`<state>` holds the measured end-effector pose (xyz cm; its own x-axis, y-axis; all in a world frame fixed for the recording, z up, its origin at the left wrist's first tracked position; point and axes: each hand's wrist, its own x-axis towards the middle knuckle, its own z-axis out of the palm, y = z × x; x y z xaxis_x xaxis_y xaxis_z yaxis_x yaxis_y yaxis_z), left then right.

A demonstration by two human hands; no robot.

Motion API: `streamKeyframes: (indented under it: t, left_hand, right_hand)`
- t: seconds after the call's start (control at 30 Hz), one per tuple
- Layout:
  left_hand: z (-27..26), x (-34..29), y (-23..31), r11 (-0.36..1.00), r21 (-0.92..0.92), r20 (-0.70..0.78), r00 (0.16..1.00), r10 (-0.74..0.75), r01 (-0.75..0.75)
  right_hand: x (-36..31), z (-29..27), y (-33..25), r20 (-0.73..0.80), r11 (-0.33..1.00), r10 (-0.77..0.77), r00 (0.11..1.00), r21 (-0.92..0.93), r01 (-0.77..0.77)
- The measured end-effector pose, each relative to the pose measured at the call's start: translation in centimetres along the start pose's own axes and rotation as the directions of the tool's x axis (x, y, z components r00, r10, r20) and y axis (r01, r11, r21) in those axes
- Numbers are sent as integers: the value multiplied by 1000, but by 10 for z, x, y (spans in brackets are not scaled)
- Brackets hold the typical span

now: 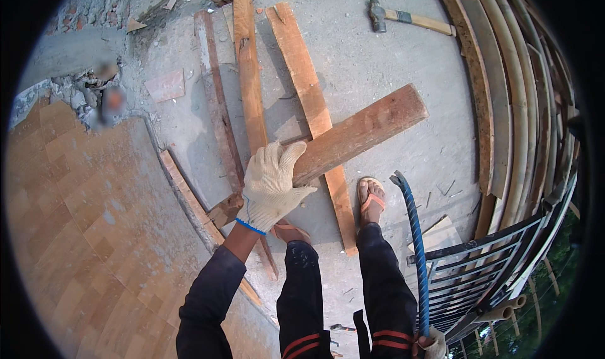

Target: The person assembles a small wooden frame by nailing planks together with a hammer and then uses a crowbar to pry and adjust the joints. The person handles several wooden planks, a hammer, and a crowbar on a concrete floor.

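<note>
My left hand (271, 185), in a cream knitted glove with a blue cuff edge, grips a thick reddish-brown wooden beam (372, 130). The beam slants up to the right, across a lighter plank (302, 78) on the concrete. At the lower edge my right hand (433, 345), gloved too and partly cut off, is closed around a blue ribbed crowbar (413, 226). The bar stands nearly upright in view, its bent tip beside my right foot. Two more lengths of wood, a long plank (251, 88) and a darker strip (220, 107), pass near the left hand.
A hammer (409, 18) with a wooden handle lies at the far right. Long boards (498, 75) are stacked along the right side, above a dark metal grille (485, 271). Wood-patterned flooring (94, 233) covers the left, with broken masonry (75, 97) at its far edge. Nails (450, 187) lie near my sandalled feet.
</note>
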<state>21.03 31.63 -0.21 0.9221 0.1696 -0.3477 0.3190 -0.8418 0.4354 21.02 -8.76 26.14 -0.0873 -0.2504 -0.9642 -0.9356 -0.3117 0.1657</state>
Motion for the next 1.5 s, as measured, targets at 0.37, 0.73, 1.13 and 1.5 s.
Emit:
streamKeyframes:
  t: [0.37,0.73,1.13,1.5]
  left_hand:
    - [127,18,19,948,317,194,975,-106,40]
    - [111,16,-9,908,411,396,881,-259,82]
    - [114,10,-17,930,365,359,913,-191,51]
    - [114,5,-15,944,325,326,930,-171,60]
  right_hand:
    - [8,-52,-1,-91,999,-46,995,-16,45]
    - [13,-40,-73,0,801,-303,953,-543,254]
    - [43,25,-81,348,985,18,937,-166,43]
    - [41,61,-81,438,972,10,899,206,-112]
